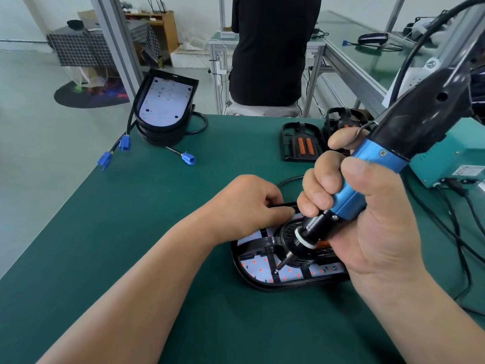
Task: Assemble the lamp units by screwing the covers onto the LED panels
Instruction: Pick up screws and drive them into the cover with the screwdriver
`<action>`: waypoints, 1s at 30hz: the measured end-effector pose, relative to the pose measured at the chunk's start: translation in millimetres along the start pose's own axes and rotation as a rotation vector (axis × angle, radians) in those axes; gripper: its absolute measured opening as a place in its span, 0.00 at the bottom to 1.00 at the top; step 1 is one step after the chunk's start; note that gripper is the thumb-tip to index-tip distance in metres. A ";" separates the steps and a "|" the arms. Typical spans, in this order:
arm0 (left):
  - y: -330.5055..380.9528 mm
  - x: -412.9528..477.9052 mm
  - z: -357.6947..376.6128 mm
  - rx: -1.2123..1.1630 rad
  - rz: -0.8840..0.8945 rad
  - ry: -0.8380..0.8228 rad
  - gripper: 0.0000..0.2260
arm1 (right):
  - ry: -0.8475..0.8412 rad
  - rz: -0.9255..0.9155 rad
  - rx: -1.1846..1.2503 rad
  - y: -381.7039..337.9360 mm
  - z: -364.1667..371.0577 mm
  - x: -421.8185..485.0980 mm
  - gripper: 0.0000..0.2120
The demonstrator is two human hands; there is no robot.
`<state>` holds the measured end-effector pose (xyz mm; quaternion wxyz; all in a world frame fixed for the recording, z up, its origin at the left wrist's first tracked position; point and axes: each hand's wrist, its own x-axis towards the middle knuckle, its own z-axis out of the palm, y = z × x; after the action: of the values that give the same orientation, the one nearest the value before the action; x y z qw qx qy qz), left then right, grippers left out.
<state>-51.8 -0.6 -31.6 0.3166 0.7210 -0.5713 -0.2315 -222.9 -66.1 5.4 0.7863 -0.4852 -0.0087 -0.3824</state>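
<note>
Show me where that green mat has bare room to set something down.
Bare mat lies between the lamp stack, the left hand on the lamp and the near edge. Crowded right: right hand gripping screwdriver, covers, box, cables.

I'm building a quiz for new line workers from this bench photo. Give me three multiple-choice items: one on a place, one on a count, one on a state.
1. Where does the stack of lamp units stand?
A. at the table's far left corner
B. at its near right edge
C. on the floor

2. How many blue connectors show near that stack?
A. one
B. three
C. six

3. What is the right hand doing?
A. lying flat and idle
B. gripping the screwdriver, bit down on the cover
C. pinching a loose screw

1 A: the stack stands at the far left corner.
2 B: three can be counted there.
3 B: the fingers wrap the blue grip, and the bit tip meets the cover.
</note>
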 end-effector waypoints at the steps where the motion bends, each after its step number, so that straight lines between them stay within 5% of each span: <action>1: 0.7 0.0 0.0 0.005 0.000 -0.004 0.17 | -0.023 0.002 0.002 -0.3 -0.3 -0.6 0.10; 7: 4.4 -1.1 0.1 0.005 0.008 -0.010 0.19 | -0.142 0.022 0.002 1.9 1.9 -0.1 0.19; 16: 5.2 -2.9 0.1 -0.006 0.016 -0.014 0.13 | -0.155 0.021 0.023 3.4 -1.5 0.4 0.08; 22: 6.1 -3.8 -0.2 0.005 0.022 -0.003 0.12 | -0.230 0.041 0.021 4.9 -2.3 2.2 0.14; 30: 2.6 -1.7 -0.3 0.053 0.012 0.015 0.17 | -0.102 0.009 0.065 5.6 -8.3 3.1 0.21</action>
<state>-53.7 0.8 -29.6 0.3029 0.7273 -0.5793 -0.2090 -220.3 -73.0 -2.0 0.8018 -0.4785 -0.0591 -0.3529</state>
